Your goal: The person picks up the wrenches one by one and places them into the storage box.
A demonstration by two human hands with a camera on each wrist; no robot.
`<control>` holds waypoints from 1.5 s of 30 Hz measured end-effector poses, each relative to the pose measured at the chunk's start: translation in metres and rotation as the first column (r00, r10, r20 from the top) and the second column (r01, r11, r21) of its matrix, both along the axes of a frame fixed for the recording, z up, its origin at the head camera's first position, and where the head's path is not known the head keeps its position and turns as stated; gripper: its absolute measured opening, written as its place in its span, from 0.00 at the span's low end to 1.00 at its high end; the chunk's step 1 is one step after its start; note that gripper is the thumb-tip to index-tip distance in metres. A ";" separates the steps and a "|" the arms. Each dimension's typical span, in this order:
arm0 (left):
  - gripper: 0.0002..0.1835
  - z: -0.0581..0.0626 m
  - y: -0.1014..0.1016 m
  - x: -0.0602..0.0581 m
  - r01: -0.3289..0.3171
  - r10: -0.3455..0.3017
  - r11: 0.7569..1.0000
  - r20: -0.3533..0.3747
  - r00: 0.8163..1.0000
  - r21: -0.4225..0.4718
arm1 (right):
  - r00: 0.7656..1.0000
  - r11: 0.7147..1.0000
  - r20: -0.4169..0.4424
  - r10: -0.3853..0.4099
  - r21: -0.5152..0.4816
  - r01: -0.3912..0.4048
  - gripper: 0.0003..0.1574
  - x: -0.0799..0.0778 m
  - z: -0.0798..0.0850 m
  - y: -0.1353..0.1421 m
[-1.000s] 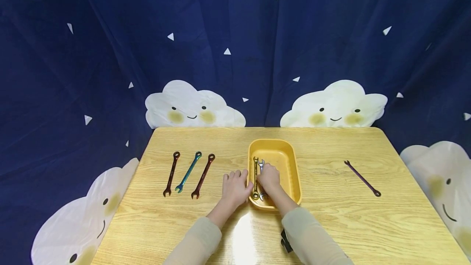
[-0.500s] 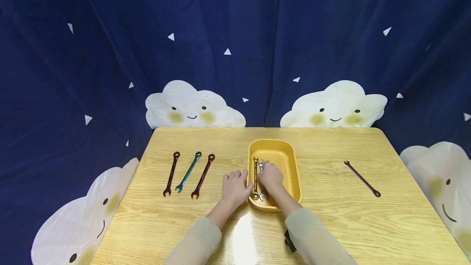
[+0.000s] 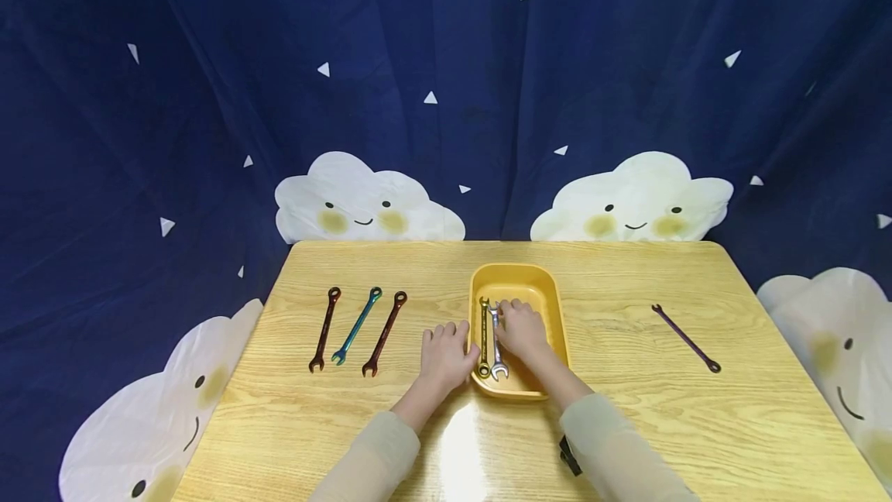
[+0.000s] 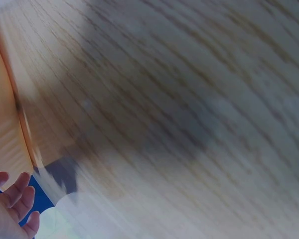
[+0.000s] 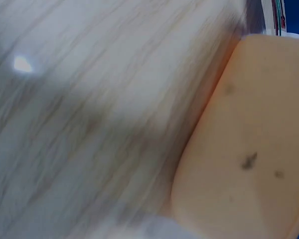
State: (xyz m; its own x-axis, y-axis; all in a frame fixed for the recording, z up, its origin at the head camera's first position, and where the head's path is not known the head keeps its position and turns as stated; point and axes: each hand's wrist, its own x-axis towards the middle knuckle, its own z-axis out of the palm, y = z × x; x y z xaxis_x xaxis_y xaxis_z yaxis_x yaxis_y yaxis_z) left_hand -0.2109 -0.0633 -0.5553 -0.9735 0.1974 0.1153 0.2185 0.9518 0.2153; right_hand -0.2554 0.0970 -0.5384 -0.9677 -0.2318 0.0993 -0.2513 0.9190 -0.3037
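Note:
In the head view, a yellow plastic tray (image 3: 557, 308) stands between the hands. Along its left side lie a gold combination wrench (image 3: 484, 335) and, close beside it, a silver combination wrench (image 3: 497, 351). My right hand (image 3: 524, 330) is inside the tray, fingertips right at the silver wrench's upper part, with most of that wrench uncovered. My left hand (image 3: 444, 355) rests at the tray's left wall, its thumb over the rim and its fingers spread. The left wrist view catches the left fingers (image 4: 20, 196) loosely bent beside the tray wall (image 4: 2, 124).
On the wooden table (image 3: 613, 277), left of the tray, lie a dark red wrench (image 3: 325, 330), a blue-green wrench (image 3: 358, 326) and another dark red wrench (image 3: 385, 334). A purple wrench (image 3: 686, 338) lies slanted at the right. Behind the table hangs a dark blue curtain (image 3: 446, 37).
My right hand has shifted rightward off the silver wrench's middle, so more of that wrench shows. The silver wrench lies nearly where it was. My left hand has stayed still.

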 end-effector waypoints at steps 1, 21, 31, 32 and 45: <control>0.18 0.000 0.000 0.000 0.000 0.000 1.000 0.000 1.000 0.001 | 1.000 1.000 -0.013 0.012 0.015 -0.011 0.17 0.000 0.000 0.002; 0.19 0.000 0.000 0.001 0.002 -0.002 1.000 0.010 1.000 0.010 | 0.968 0.999 -0.247 0.044 -0.013 -0.049 0.16 -0.004 0.016 0.041; 0.18 0.000 0.000 0.001 0.005 -0.005 1.000 0.005 1.000 0.008 | 0.961 0.998 -0.278 0.002 -0.064 -0.020 0.15 -0.004 0.024 0.057; 0.18 0.000 0.000 0.001 0.005 -0.005 1.000 0.005 1.000 0.008 | 0.958 0.997 -0.285 -0.002 -0.071 -0.019 0.15 -0.004 0.024 0.059; 0.18 0.001 0.000 0.001 0.007 -0.007 1.000 0.005 1.000 0.006 | 0.947 0.991 -0.317 -0.047 -0.133 0.004 0.14 -0.005 0.026 0.080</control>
